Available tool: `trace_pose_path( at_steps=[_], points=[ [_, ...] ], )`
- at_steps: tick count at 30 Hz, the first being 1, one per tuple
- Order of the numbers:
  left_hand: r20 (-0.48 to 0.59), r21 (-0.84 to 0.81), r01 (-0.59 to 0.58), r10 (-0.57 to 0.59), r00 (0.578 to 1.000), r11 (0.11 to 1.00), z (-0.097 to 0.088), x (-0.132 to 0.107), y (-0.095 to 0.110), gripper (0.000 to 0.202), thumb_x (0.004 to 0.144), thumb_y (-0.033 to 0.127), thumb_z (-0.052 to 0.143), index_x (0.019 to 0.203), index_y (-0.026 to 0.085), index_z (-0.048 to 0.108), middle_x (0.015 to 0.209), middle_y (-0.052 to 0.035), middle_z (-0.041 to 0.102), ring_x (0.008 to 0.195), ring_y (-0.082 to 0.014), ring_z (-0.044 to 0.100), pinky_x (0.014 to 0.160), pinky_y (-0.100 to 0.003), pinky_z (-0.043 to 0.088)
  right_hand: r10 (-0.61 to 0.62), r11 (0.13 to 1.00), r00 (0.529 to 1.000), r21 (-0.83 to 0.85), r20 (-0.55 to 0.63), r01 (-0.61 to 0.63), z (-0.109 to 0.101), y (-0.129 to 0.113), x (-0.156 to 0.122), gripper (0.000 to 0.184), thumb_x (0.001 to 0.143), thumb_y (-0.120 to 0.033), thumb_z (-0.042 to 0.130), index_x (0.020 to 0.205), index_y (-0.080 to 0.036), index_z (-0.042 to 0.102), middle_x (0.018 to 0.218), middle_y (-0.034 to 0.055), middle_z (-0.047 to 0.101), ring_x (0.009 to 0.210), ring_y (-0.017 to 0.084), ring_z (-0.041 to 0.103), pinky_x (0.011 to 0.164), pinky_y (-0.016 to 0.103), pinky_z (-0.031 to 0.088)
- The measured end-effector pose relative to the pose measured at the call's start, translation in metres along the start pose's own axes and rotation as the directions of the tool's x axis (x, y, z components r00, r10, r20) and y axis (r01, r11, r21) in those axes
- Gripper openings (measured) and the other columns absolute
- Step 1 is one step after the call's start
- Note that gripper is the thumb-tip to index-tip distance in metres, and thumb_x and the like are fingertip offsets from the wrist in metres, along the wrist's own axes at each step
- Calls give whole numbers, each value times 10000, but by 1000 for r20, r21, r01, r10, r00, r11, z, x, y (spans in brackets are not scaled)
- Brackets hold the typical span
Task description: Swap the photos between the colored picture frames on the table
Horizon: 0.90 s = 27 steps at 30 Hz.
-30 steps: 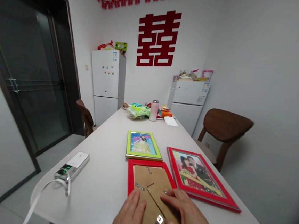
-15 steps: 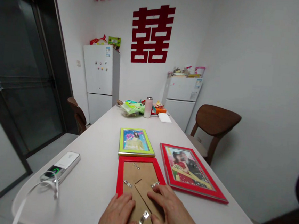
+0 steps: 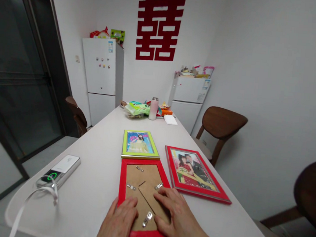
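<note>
A red picture frame [image 3: 123, 174] lies face down on the table, its brown backing board [image 3: 135, 173] facing up. Metal turn clips [image 3: 147, 219] sit around the board, and a slanted slot crosses its middle. My left hand [image 3: 118, 222] rests across the frame's left side, fingers lying flat with the tips on the board; its thumb is mostly hidden. On the right side, my right hand [image 3: 178, 216] touches the board with curved, parted fingers, the index fingertip close to the right clip. A green picture frame [image 3: 140, 155] with a photo lies against the far edge.
Another red frame [image 3: 204, 192] with a couple's photo lies at the right. A power bank [image 3: 65, 164] with a white cable [image 3: 22, 210] sits at the left. Farther back stand a pink bottle [image 3: 153, 109] and snack bags [image 3: 136, 110]. Wooden chairs [image 3: 224, 122] flank the table [image 3: 95, 172].
The camera view has shifted, so everything appears slightly higher and more to the left. My left thumb has slid off the board toward the near edge; my right hand stays on the board.
</note>
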<state>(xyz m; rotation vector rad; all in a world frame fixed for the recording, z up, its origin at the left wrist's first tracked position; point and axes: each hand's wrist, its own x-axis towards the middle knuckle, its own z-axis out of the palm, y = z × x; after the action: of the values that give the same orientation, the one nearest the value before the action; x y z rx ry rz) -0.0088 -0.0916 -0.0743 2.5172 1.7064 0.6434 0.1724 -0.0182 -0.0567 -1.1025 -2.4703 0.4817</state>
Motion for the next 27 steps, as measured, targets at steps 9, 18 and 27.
trace_pose_path(
  at_steps=[9,18,27],
  points=[
    [94,-81,125,-117,989,989,-1,-1,4,327,540,416,686,705,184,524,1193,-128,491,1103,-283,432,921,-531,302,35,998,991,-54,-128,-42,-4,29,19,284,773,-193,369,949,-154,589,911,96,534,863,191,473,784,333,382],
    [111,-40,129,-124,986,991,-4,1,7,335,525,386,686,727,175,522,1188,-164,484,1091,-306,439,909,-548,312,25,988,995,-152,-95,-39,1,29,25,272,736,-123,374,838,-158,624,897,90,490,857,190,456,761,315,387],
    [105,-91,171,-161,981,981,-10,-2,14,317,565,340,651,796,157,534,1194,-167,478,1104,-294,428,940,-537,269,-148,978,987,-155,-67,136,-5,1,4,259,744,-182,426,923,-224,608,1006,73,513,937,203,427,810,359,339]
  ],
)
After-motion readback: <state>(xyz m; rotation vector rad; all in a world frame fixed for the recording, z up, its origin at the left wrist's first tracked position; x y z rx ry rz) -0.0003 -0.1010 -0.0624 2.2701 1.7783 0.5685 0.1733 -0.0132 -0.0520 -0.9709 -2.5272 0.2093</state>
